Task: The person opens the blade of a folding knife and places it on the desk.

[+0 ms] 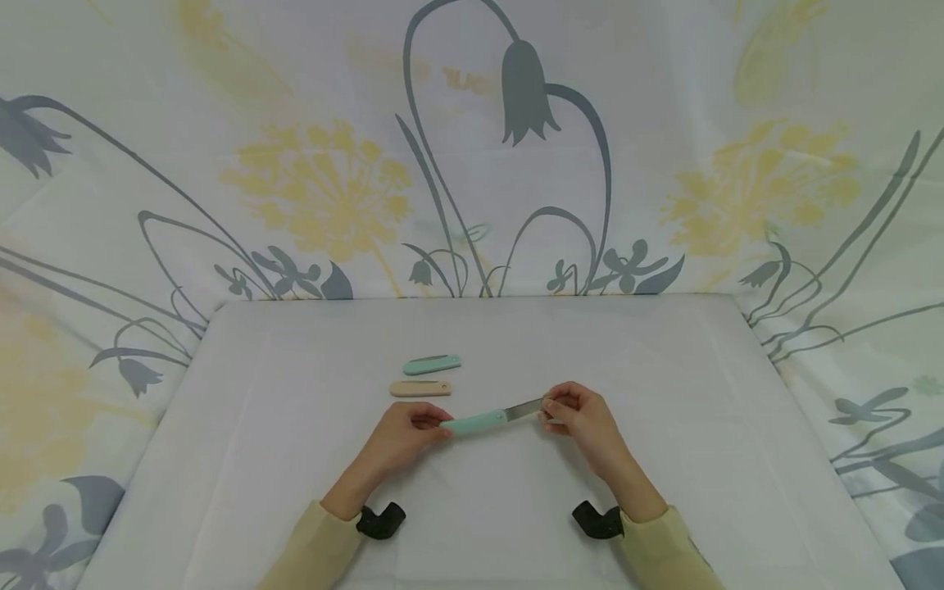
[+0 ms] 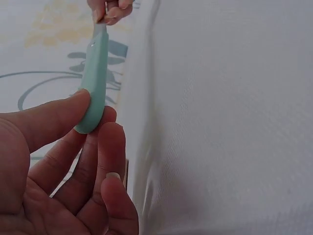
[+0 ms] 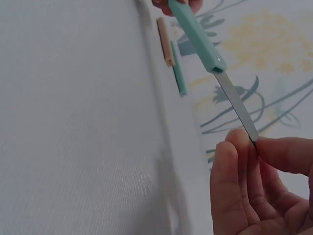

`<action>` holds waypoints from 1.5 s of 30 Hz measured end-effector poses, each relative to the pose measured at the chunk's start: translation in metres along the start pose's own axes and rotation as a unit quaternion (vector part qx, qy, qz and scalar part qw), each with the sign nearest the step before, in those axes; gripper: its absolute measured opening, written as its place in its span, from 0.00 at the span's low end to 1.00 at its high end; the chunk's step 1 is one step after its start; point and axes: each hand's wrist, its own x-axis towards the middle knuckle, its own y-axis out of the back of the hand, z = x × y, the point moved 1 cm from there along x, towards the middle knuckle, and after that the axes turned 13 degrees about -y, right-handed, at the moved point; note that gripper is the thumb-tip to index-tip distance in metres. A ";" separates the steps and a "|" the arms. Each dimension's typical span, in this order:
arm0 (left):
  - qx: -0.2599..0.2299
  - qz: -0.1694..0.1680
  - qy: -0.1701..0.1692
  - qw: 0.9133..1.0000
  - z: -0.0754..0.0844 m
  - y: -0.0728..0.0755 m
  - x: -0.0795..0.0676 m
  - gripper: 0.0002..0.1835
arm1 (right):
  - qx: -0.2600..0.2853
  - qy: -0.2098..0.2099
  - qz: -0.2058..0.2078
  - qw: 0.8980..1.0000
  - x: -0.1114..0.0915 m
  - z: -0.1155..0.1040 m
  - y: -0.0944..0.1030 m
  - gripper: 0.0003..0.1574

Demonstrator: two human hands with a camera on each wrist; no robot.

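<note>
Left fingers point(image 2: 111, 147): I see thumb and fingertips closed in a pinch on the rear end of the mint handle point(image 1: 472, 424).
Right fingers point(image 3: 225, 171): pinched closed on the tip of the steel blade point(image 1: 525, 409).
Open knife point(image 1: 498, 417): I have it in view between both sets of fingers, over the surface point(image 1: 487, 516).
Tan knife point(image 1: 420, 388): folded, just beyond the left fingers.
Second mint knife point(image 1: 432, 365): folded, past the tan one, farther from the left fingers.
Black fittings point(image 1: 382, 522): one at each wrist, behind the fingers.

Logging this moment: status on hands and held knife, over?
Left hand pinches handle; right hand, blade. Knife unfolded between them. Two folded knives clear of it.
</note>
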 end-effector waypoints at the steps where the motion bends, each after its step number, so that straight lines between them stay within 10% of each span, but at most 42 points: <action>1: 0.003 0.000 0.000 1.000 -0.001 0.001 0.000 0.09 | -0.015 0.000 -0.004 1.000 0.000 0.000 0.001 0.13; 16: 0.061 0.000 -0.007 0.998 -0.004 0.004 0.003 0.07 | -0.271 0.053 0.056 0.959 0.008 0.011 0.008 0.03; 45: 0.091 0.027 -0.018 0.995 -0.013 0.006 0.006 0.06 | -0.325 0.043 0.094 0.940 0.013 0.008 0.001 0.05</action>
